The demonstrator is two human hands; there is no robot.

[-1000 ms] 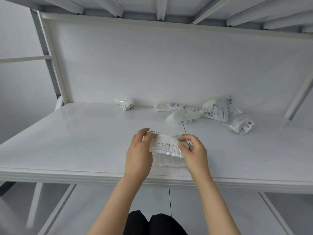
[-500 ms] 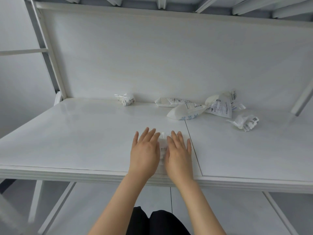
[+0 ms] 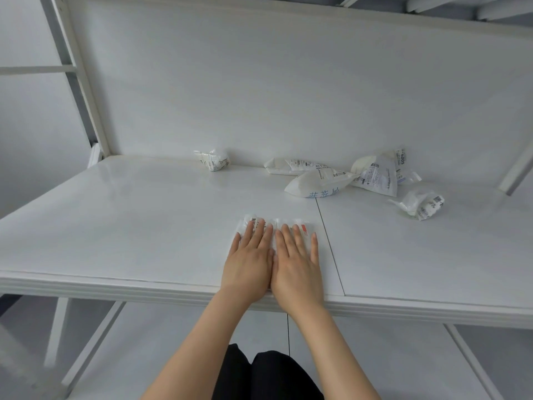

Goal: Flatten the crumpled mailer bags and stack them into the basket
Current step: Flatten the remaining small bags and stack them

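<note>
A white mailer bag lies flat on the white table near its front edge. My left hand and my right hand lie side by side on it, palms down with straight fingers, pressing it onto the surface. Only the bag's far strip with a barcode and a red mark shows beyond my fingertips. Several crumpled mailer bags sit along the back wall: a small ball, a long flat one, a puffed one with blue print, a labelled one and a clear wad. No basket is in view.
A seam runs front to back through the tabletop just right of my right hand. White frame posts stand at the left, a slanted one at the right. My dark trousers show below the table edge.
A second ago both hands pinched the bag's ends and held it up. They laid it down, went flat on it, and have since slid slightly toward me, uncovering the bag's far strip.
</note>
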